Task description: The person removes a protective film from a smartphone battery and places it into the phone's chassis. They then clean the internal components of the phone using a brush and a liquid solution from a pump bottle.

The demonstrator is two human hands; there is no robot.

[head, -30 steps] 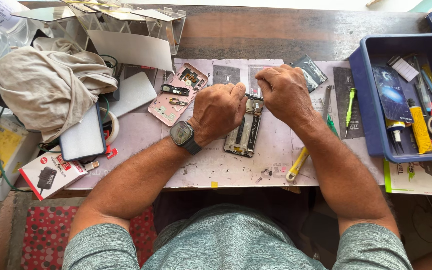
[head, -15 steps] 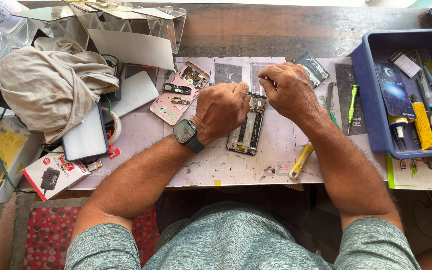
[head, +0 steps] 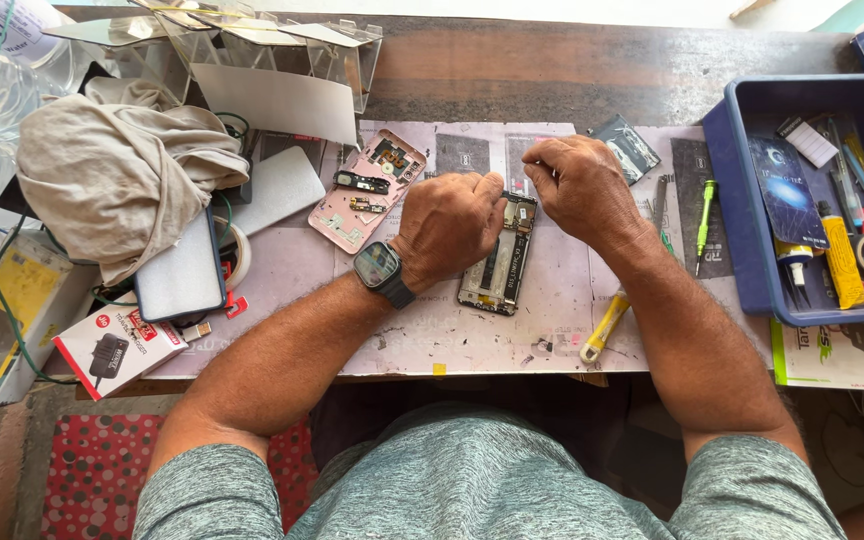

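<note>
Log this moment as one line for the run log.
left hand: resting on opened phone | right hand: fist at phone's top end | pink back cover: left of phone | yellow-handled tool: on mat

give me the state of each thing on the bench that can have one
opened phone: back off, insides showing, flat on the mat
pink back cover: removed, lying beside it
left hand: closed, resting on the phone
right hand: fingers pinched above the phone's top
blue tray: full of tools

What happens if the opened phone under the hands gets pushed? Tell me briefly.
The opened phone lies flat on the mat, so it would probably slide, not roll or tip. Its exposed insides look fragile. It seems thin and stiff, likely light.
</note>
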